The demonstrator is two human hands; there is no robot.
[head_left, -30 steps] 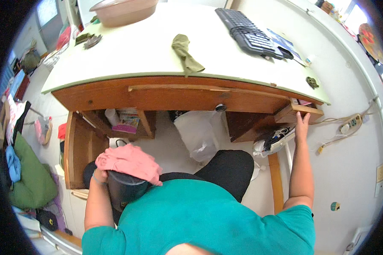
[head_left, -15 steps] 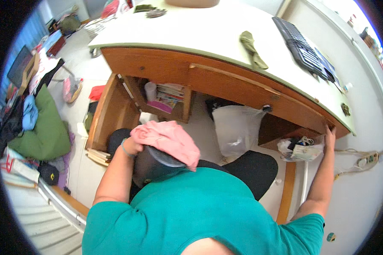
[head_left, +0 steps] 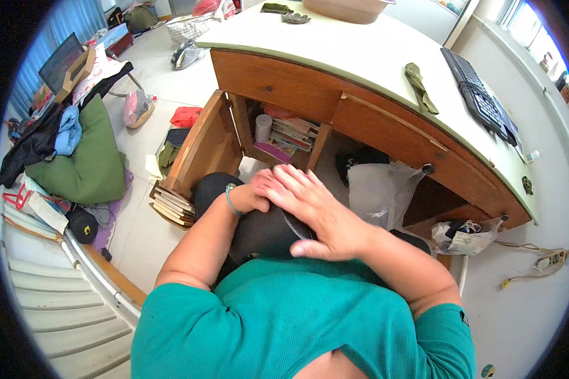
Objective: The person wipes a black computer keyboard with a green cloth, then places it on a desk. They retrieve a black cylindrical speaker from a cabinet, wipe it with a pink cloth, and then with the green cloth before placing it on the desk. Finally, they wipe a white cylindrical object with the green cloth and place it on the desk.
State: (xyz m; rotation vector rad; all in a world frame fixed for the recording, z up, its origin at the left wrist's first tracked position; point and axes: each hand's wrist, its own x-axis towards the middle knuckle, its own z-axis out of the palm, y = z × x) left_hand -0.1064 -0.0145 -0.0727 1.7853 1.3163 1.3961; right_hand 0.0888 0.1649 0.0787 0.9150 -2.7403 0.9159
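Observation:
In my lap stands a dark, bucket-like container (head_left: pixel 257 232), part of its curved rim showing beside my right thumb. My left hand (head_left: pixel 254 197) is closed at its upper left edge, fingers partly covered. Flat and stretched out, my right hand (head_left: pixel 316 211) lies over the container's top, its fingertips reaching across my left fingers. Whatever is beneath the right palm is hidden, and no pink cloth shows. A teal band (head_left: pixel 232 201) circles my left wrist.
Ahead stands a wooden desk (head_left: pixel 385 132) with a pale top; its left door (head_left: pixel 199 148) hangs open. Plastic bags (head_left: pixel 379 192) hang from the desk front. A keyboard (head_left: pixel 477 91) and an olive cloth (head_left: pixel 419 88) lie on top. Clothes and a green cushion (head_left: pixel 85 158) are heaped at left.
My right hand has left the desk's right corner and come over the container. The pink cloth that draped over the rim is out of sight. The view has shifted left.

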